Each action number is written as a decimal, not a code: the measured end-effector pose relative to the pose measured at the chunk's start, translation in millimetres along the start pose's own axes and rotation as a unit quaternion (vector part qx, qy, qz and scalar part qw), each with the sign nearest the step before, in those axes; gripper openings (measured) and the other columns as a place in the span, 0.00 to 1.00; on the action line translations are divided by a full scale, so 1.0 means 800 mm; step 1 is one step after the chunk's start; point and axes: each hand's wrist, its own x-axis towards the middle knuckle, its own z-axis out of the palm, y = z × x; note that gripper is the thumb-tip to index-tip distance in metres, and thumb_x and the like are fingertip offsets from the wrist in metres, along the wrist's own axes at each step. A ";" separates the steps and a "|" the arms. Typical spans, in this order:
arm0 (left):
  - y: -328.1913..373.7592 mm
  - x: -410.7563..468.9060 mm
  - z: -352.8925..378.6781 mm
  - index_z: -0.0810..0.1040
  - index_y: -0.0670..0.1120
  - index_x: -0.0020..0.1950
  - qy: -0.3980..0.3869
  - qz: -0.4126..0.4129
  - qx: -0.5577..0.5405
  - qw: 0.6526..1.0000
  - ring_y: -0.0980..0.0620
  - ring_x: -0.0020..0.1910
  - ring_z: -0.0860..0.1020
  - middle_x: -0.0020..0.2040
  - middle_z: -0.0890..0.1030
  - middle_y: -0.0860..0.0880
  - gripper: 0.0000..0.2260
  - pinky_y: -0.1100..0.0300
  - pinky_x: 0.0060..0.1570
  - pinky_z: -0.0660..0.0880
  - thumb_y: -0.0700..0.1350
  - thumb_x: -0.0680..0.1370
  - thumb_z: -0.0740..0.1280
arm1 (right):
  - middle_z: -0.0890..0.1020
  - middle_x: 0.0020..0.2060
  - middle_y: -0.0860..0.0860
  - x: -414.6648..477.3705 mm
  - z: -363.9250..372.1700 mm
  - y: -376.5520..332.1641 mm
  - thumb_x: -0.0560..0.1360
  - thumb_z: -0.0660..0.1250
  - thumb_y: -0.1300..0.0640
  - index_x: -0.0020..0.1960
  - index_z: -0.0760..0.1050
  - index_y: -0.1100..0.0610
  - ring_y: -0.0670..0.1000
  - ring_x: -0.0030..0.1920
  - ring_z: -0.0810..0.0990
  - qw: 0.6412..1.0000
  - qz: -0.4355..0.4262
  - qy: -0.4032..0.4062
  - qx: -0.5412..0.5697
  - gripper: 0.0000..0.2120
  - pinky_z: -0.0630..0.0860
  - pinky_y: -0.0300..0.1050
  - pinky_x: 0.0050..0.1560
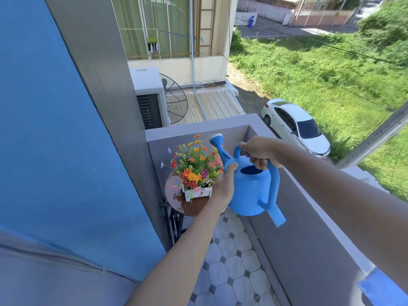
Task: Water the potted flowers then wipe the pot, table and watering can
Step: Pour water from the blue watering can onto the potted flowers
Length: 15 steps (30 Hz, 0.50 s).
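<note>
A blue watering can [250, 188] hangs in the air to the right of the flowers, its rose-tipped spout [217, 141] pointing up and left above the blooms. My right hand [262, 152] grips the can's top handle. My left hand [225, 186] presses flat against the can's left side. Orange, red and yellow flowers [195, 166] fill a small white pot [197, 193] that stands on a round brown table [187, 205] with worn, wet-looking patches. No water stream is visible from the spout.
A blue wall [55, 129] stands close on the left. The grey balcony parapet [309, 228] runs along the right, with a blue cloth [382, 288] on its ledge. Tiled floor [231, 268] lies below. An air-conditioner unit [149, 98] and a white car [295, 127] are beyond.
</note>
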 end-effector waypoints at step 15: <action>-0.023 0.036 0.051 0.75 0.61 0.61 -0.110 0.052 0.142 0.982 0.48 0.56 0.81 0.57 0.83 0.52 0.34 0.40 0.59 0.76 0.80 0.65 0.58 | 0.68 0.29 0.53 -0.023 -0.024 0.116 0.82 0.58 0.45 0.46 0.69 0.60 0.50 0.23 0.62 0.970 -0.041 0.125 0.203 0.17 0.60 0.38 0.21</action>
